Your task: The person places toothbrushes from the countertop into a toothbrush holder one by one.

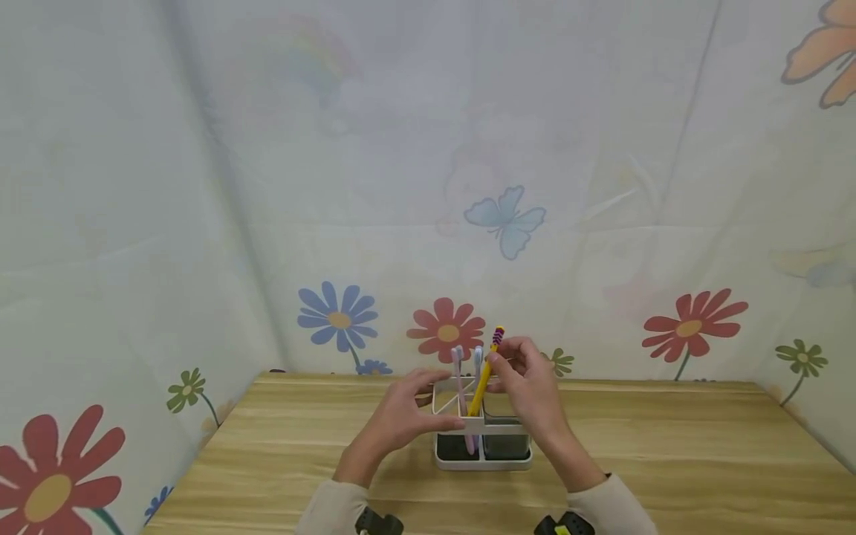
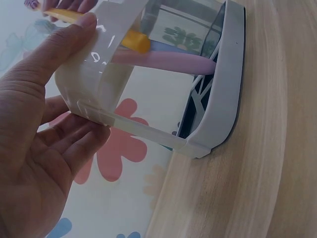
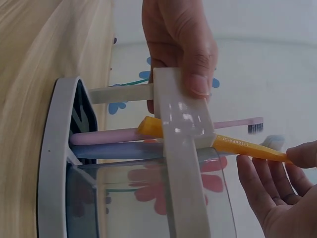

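A white toothbrush holder (image 1: 508, 465) stands upright on the table, with an upper rack on posts above a dark-lined base. My left hand (image 1: 401, 416) grips the rack's left side, thumb on its front and fingers round the side. Between thumb and fingers, my right hand (image 1: 538, 390) pinches a yellow toothbrush (image 3: 237, 146) near its purple-bristled head. This brush leans in a rack slot, its handle end (image 2: 136, 41) below the rack and above the base. A pink toothbrush (image 3: 106, 137) and a blue toothbrush (image 3: 119, 150) stand in the holder, handles reaching down to the base.
A clear cup (image 3: 133, 203) sits in the holder's right compartment. Wood-grain tabletop (image 1: 669, 446) lies around the holder. Behind the table hangs a pale curtain (image 1: 388, 186) printed with flowers and butterflies.
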Demonstrator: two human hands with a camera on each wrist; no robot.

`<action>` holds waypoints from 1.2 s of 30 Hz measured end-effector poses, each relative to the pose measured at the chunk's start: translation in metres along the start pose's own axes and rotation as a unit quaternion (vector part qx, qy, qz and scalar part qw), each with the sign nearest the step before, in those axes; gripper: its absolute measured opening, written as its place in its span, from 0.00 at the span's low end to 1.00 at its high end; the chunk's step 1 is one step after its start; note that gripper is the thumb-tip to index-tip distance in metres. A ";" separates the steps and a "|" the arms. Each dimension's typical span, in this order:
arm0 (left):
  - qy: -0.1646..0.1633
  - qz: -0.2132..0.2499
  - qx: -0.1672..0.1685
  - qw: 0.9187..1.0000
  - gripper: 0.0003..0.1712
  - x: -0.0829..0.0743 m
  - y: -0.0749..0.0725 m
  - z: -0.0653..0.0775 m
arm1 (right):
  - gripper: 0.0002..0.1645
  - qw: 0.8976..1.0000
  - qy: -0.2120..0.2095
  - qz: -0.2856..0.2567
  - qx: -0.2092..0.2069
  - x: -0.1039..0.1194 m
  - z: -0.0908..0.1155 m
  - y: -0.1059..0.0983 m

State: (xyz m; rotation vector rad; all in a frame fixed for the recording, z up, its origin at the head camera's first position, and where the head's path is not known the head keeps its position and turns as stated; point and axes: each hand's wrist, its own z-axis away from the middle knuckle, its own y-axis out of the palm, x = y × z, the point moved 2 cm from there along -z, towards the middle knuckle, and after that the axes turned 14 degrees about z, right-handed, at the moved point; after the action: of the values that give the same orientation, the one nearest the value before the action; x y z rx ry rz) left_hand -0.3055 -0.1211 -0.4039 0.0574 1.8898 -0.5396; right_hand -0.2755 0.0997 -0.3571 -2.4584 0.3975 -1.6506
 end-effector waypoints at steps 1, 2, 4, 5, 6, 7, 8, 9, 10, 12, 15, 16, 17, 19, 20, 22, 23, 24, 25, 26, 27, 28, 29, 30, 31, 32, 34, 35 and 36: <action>0.000 0.000 0.000 1.000 0.44 0.000 0.000 0.000 | 0.14 1.000 -0.001 -0.001 0.001 -0.001 0.000 0.001; 0.001 0.000 0.000 1.000 0.44 0.000 0.000 0.000 | 0.14 1.000 -0.001 -0.003 0.002 -0.002 0.000 0.002; 0.003 0.000 0.000 1.000 0.44 0.000 0.000 0.000 | 0.13 1.000 0.001 -0.006 0.003 -0.004 0.001 0.004; 0.004 0.000 0.000 1.000 0.44 0.000 0.000 0.000 | 0.13 1.000 0.001 -0.006 0.003 -0.005 0.001 0.005; 0.005 0.002 0.001 1.000 0.44 0.000 0.000 0.000 | 0.12 1.000 0.003 -0.006 0.004 -0.006 0.001 0.006; 0.007 0.003 0.003 1.000 0.44 0.001 0.000 0.000 | 0.12 1.000 0.004 -0.005 0.004 -0.007 0.002 0.006; 0.009 0.005 0.003 1.000 0.44 0.001 0.000 -0.001 | 0.11 1.000 0.005 -0.002 0.004 -0.008 0.002 0.006; 0.010 0.007 0.005 1.000 0.44 0.002 0.000 -0.001 | 0.11 1.000 0.007 0.001 0.004 -0.009 0.002 0.006; 0.010 0.008 0.005 1.000 0.44 0.002 0.000 -0.001 | 0.11 1.000 0.007 0.006 0.004 -0.009 0.003 0.007; 0.011 0.009 0.006 1.000 0.44 0.003 0.000 -0.001 | 0.11 1.000 0.003 0.020 0.005 -0.011 0.004 0.007; 0.011 0.008 0.005 1.000 0.44 0.003 0.000 -0.001 | 0.12 0.999 -0.003 0.039 0.008 -0.013 0.007 0.008; 0.011 0.007 0.004 1.000 0.44 0.004 0.000 -0.001 | 0.12 0.999 -0.005 0.046 0.009 -0.014 0.007 0.008; 0.011 0.007 0.003 1.000 0.44 0.004 0.000 -0.001 | 0.12 0.999 -0.007 0.052 0.010 -0.014 0.008 0.008; 0.012 0.006 0.002 1.000 0.44 0.004 0.000 -0.001 | 0.12 0.998 -0.008 0.060 0.011 -0.015 0.008 0.008; 0.012 0.006 0.002 1.000 0.43 0.004 0.000 -0.001 | 0.12 0.998 -0.011 0.065 0.012 -0.016 0.009 0.009; 0.011 0.004 0.001 1.000 0.43 0.003 0.000 -0.001 | 0.12 0.997 -0.016 0.075 0.011 -0.017 0.009 0.009; 0.011 0.004 0.001 1.000 0.43 0.003 0.000 0.000 | 0.12 0.997 -0.020 0.079 0.011 -0.017 0.010 0.009; 0.011 0.004 0.000 1.000 0.43 0.003 0.000 0.000 | 0.12 0.996 -0.024 0.083 0.011 -0.018 0.010 0.010; 0.010 0.003 0.000 1.000 0.43 0.003 0.001 -0.001 | 0.11 0.996 -0.028 0.087 0.012 -0.018 0.010 0.010; 0.010 0.003 0.000 1.000 0.43 0.003 0.001 -0.001 | 0.11 0.995 -0.032 0.093 0.011 -0.018 0.010 0.010; 0.010 0.002 0.000 1.000 0.43 0.003 0.001 -0.001 | 0.11 0.994 -0.036 0.098 0.011 -0.018 0.011 0.011; 0.010 0.001 0.000 1.000 0.43 0.004 0.000 -0.001 | 0.10 0.994 -0.039 0.102 0.012 -0.018 0.011 0.011; 0.011 0.000 -0.001 1.000 0.43 0.004 0.000 -0.001 | 0.10 0.993 -0.041 0.107 0.011 -0.019 0.011 0.011; 0.010 -0.002 -0.001 1.000 0.43 0.004 0.000 -0.001 | 0.10 0.992 -0.042 0.115 0.010 -0.019 0.012 0.011; 0.009 -0.005 -0.001 1.000 0.43 0.004 0.000 -0.001 | 0.10 0.992 -0.043 0.122 0.009 -0.019 0.012 0.011; 0.009 -0.006 -0.002 1.000 0.43 0.004 0.000 -0.001 | 0.10 0.991 -0.044 0.129 0.008 -0.019 0.012 0.011; 0.008 -0.008 -0.002 1.000 0.43 0.004 0.000 -0.001 | 0.10 0.989 -0.047 0.142 0.006 -0.019 0.012 0.011; 0.008 -0.007 -0.002 1.000 0.43 0.004 0.000 -0.001 | 0.10 0.988 -0.049 0.148 0.005 -0.020 0.012 0.011; 0.009 -0.006 -0.002 1.000 0.43 0.004 0.000 -0.001 | 0.10 0.987 -0.052 0.153 0.004 -0.020 0.012 0.011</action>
State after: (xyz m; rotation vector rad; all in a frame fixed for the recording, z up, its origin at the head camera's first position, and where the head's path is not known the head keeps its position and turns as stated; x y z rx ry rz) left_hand -0.3076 -0.1218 -0.4074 0.0484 1.9087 -0.5452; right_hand -0.2728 0.0951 -0.3825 -2.3220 0.7114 -1.3910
